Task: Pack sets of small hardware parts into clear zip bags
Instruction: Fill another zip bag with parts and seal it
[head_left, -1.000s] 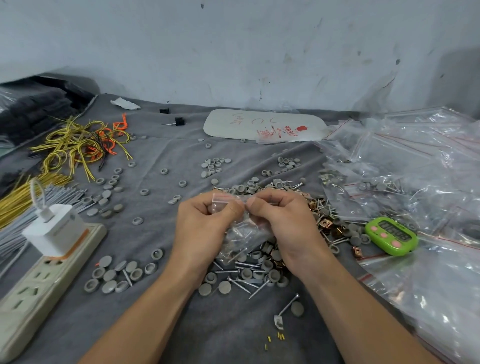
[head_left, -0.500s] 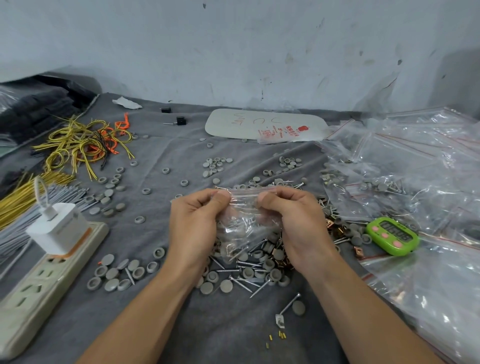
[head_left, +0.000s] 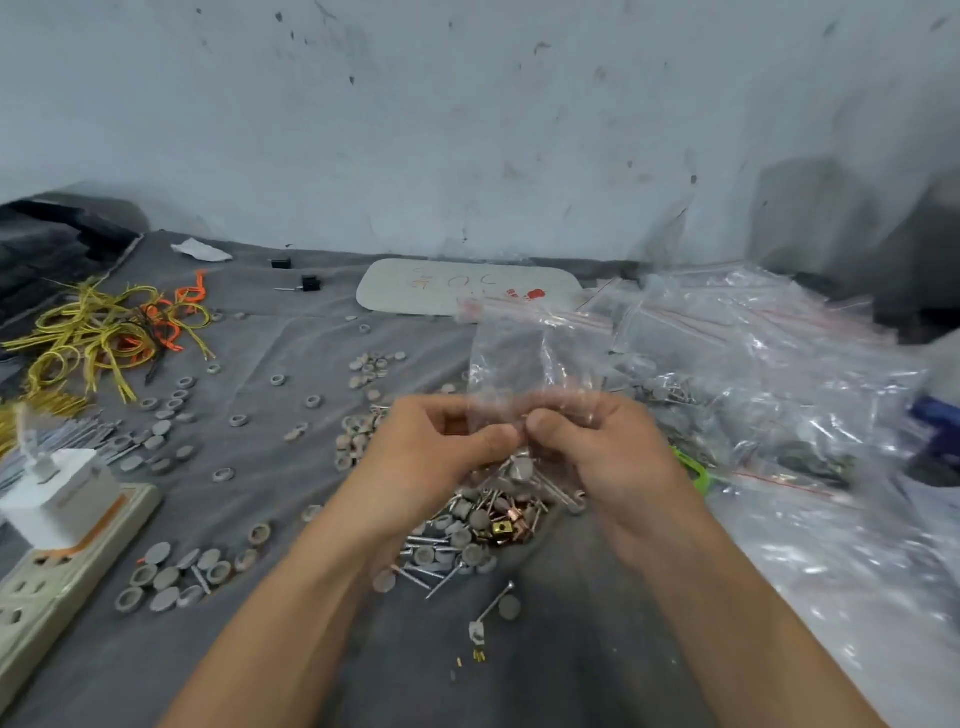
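Both hands pinch one clear zip bag (head_left: 519, 358) over the parts pile (head_left: 478, 525).
Near edge: bare grey cloth on the surface (head_left: 561, 665) between the forearms. Pile of nails and grey discs partly hidden under the wrists. Left hand (head_left: 436, 452) and right hand (head_left: 602, 457): each grip closed on the bag's lower part; bag upright, motion-blurred. Far: white board (head_left: 467, 288), red writing illegible.

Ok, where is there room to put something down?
Bare grey cloth shows between the forearms, below the pile of silver nails and grey discs, and between the white power strip and the left forearm. The heap of clear zip bags is crowded.
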